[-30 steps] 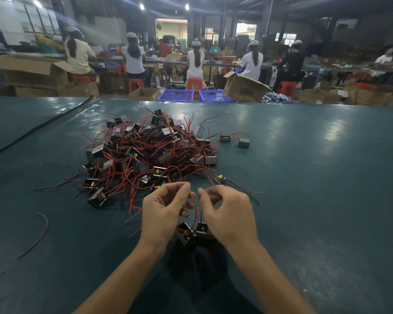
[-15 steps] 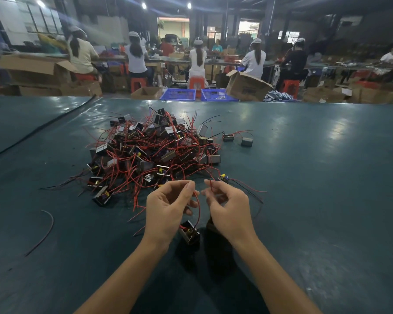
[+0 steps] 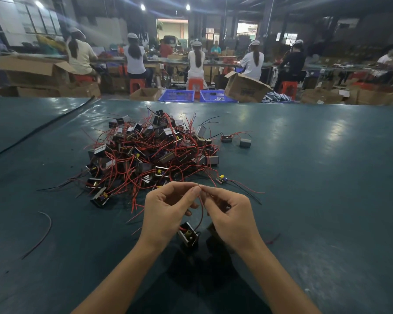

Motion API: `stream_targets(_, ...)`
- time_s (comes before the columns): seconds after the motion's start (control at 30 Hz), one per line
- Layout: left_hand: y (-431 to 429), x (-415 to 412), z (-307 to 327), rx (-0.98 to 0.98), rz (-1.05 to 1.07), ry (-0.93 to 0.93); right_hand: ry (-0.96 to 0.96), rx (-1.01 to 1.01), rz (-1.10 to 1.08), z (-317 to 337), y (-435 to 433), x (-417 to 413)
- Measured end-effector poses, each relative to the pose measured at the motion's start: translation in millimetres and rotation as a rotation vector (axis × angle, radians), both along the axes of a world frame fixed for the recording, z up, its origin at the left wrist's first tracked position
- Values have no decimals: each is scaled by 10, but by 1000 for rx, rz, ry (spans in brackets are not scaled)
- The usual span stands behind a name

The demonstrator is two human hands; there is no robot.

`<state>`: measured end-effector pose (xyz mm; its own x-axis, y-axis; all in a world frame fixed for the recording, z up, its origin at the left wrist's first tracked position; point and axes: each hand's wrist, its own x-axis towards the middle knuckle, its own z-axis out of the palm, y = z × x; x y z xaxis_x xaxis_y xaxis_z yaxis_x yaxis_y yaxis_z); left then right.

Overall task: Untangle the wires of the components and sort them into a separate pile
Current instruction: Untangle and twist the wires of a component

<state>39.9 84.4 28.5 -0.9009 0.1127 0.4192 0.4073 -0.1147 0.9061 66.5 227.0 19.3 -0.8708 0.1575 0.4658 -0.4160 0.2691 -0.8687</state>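
Above the dark green table (image 3: pixel 327 177) — sorting barely begun
Left hand (image 3: pixel 166 211) and right hand (image 3: pixel 232 216) pinch a thin red wire (image 3: pixel 201 209) (small black block component (image 3: pixel 187 234) below); tangled red-wired heap (image 3: pixel 150 152) unsorted.

**Your surface** (image 3: pixel 304 177): dark teal sheet, glossy, catching glare from above.

**Just past its far edge, facing you:**
- 2 blue crates (image 3: pixel 176 95), side by side.
- 1 open cardboard box (image 3: pixel 245 89), tipped, right of them.
- 1 smaller open box (image 3: pixel 145 94), left of them.
- Stacked cartons far left (image 3: pixel 32 71) and far right (image 3: pixel 361 94).

**Mid-hall:** long work benches (image 3: pixel 168 62) run across. Seated people (image 3: pixel 197 60) in white caps, backs to you, sit on red stools (image 3: pixel 137 83).

**Overhead:** dark ceiling, 3 bright lamps (image 3: pixel 142 6).

**Upper left:** paned windows (image 3: pixel 39 21).

**Far wall:** 1 daylit doorway (image 3: pixel 171 28).
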Motion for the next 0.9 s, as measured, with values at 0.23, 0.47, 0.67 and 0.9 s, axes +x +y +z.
stream_targets(0.23,7,7,26,-50,6,9,98,112,-8,-1,16,-5)
stream_targets(0.47,21,13,44,-27,7,-9,127,154,-18,14,12,-3)
stream_targets(0.67,-16,1,51,-33,33,-12,178,317,-115,24,-16,24)
stream_targets(0.9,-32,-9,58,-69,70,9,171,335,-89,21,-43,36)
